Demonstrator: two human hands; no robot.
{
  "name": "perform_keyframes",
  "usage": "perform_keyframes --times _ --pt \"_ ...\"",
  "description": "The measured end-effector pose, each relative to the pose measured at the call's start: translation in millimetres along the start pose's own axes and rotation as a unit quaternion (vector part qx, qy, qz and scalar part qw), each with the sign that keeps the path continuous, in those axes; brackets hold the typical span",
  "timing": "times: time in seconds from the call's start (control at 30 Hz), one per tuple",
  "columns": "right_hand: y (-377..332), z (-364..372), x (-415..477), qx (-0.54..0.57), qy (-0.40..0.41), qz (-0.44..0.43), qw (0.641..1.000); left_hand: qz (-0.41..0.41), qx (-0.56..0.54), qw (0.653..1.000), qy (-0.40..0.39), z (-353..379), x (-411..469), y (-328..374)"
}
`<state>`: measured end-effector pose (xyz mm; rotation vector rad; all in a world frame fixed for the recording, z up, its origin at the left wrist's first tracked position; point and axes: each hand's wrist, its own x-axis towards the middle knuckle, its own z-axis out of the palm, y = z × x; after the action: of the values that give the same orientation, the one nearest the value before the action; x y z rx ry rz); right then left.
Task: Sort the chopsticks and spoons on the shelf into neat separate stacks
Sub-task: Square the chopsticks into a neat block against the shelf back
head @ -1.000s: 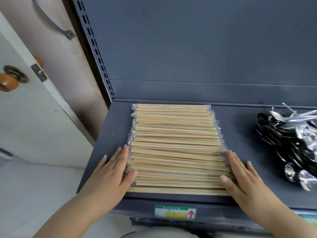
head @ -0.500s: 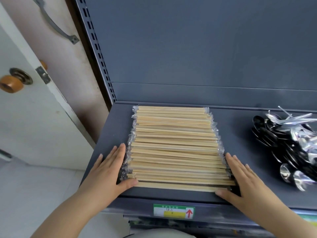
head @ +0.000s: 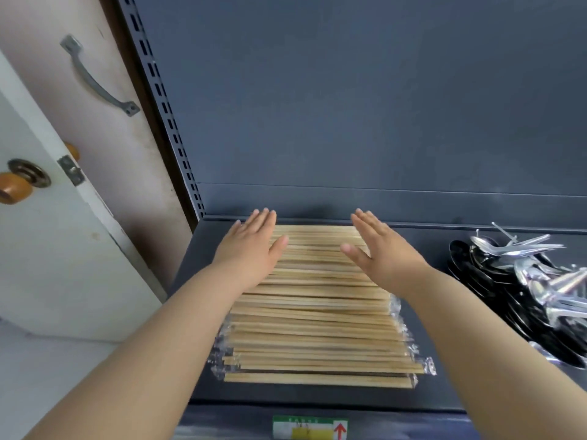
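Chopsticks lie in one wide, flat stack in the middle of the shelf. Each pair is in a thin clear wrapper. Spoons sit in a shiny heap well off to the right, apart from the sticks.

I think the sticks are light and stiff. One pair weighs almost nothing, but the whole stack looks too wide to lift in one go. The clear wrappers look slippery, so pairs can slide over each other and poke out at the ends, as a few near the front do now. The best place to touch them is at the two short ends, pushing in from both sides. Pressing flat on top would also keep them from sliding apart. The spoons look hard and smooth, and their handles look easiest to grab.

Both arms reach far forward over the stack. The left hand is at the back left end and the right hand is at the back right. Both are flat, with the fingers straight and close together and the thumbs pointing toward the middle. They pinch nothing. I cannot tell if the palms rest on the sticks or float just above.
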<state>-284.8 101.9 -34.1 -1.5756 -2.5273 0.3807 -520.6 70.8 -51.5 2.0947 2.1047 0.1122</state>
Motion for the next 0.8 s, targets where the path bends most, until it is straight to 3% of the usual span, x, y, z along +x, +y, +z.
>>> perform_keyframes --times 0.13,0.23,0.8 --pt "8.5 22.9 36.3 -0.067 -0.075 0.024 0.995 -0.03 0.028 0.996 -0.076 18.8 31.8 5.2" --pt "13.7 30.3 31.9 -0.085 -0.106 0.031 0.99 -0.02 0.05 0.995 -0.083 28.7 24.9 5.9" --pt "16.9 30.0 12.2 -0.122 -0.091 0.023 0.988 -0.008 0.066 0.996 -0.067 27.0 3.7 0.4"
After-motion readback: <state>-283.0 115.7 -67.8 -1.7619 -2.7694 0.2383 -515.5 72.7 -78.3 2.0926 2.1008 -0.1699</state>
